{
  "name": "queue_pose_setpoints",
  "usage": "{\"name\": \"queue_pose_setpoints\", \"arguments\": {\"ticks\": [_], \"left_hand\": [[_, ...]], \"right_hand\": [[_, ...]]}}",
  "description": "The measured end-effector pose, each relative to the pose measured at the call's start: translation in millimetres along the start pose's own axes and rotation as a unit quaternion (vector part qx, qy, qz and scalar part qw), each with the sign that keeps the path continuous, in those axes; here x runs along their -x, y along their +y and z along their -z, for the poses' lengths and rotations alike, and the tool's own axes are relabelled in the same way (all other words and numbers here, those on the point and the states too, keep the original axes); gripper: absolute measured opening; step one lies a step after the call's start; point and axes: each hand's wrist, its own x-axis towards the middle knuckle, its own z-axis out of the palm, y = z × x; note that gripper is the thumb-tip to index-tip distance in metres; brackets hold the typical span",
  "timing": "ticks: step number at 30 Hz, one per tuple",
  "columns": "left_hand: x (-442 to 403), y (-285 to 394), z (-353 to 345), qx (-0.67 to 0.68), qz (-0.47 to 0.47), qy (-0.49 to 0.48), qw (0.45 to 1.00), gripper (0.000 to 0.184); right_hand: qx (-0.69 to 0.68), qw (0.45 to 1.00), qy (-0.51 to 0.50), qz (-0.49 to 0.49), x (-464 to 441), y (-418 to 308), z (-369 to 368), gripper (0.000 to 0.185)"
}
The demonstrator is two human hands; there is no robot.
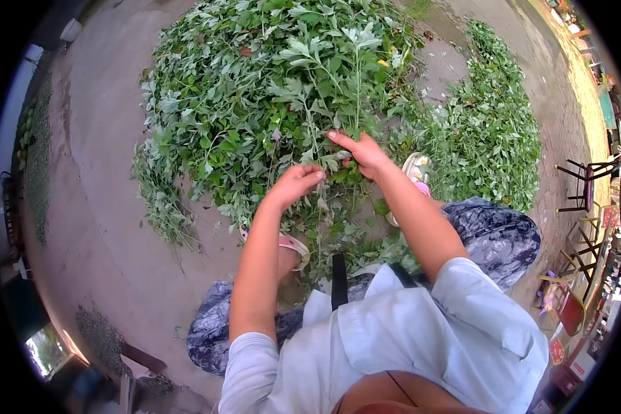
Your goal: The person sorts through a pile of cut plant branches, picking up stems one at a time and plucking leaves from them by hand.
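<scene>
Two leafy heaps (pixel 221 103) lie on grey ground (pixel 103 172), chairs (pixel 588 186) off right

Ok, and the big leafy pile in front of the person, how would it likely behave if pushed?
The leafy pile would probably sag and shift, since it is loose stems and thin leaves. Bits would likely trail off, as stray sprigs already stick out.

I see thin green leafy stems (pixel 358 90), some leaves pale, lying over the big heap (pixel 214 103)'s near side.
</scene>
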Motion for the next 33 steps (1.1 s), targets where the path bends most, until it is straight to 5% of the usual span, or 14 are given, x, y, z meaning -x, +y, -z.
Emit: {"name": "queue_pose_setpoints", "arguments": {"ticks": [1,6,8,9,10,13,22,24,25,28,33], "left_hand": [[14,2,0,0.035,0.020,-0.082,0.996,0.015],[60,13,-15,0.084,0.026,-0.111,0.990,0.020],[70,8,-29,0.142,-0.020,0.016,0.990,0.025],[77,16,-46,0.024,-0.058,0.148,0.987,0.028],[83,16,-53,0.020,-0.059,0.147,0.987,0.028],[91,12,-65,-0.332,-0.297,0.272,0.853,0.020],[123,-4,-58,-0.363,-0.285,0.421,0.781,0.021],[123,-8,-58,-0.009,-0.121,0.333,0.935,0.022],[119,-6,-65,0.114,-0.129,0.266,0.949,0.022],[123,22,-98,0.266,0.006,0.183,0.946,0.019],[113,17,-117,0.237,-0.039,0.150,0.959,0.019]], "right_hand": [[-0.002,0.998,-0.058,-0.013,-2,0,-1,0.035],[-0.032,0.991,-0.119,0.051,27,-5,-37,0.035],[-0.062,0.987,-0.092,0.120,31,-1,-44,0.036],[-0.062,0.990,-0.063,0.109,47,-13,-49,0.031],[-0.064,0.990,-0.063,0.112,50,-14,-49,0.031],[-0.070,0.990,-0.038,0.113,54,-15,-48,0.026],[-0.145,0.982,0.012,0.124,54,-7,-25,0.024],[-0.147,0.983,0.012,0.107,54,-6,-17,0.022],[-0.142,0.983,0.025,0.112,54,-7,-16,0.023],[-0.146,0.976,0.034,0.156,59,-4,-21,0.020],[-0.161,0.969,0.042,0.182,57,1,-20,0.020]]}}
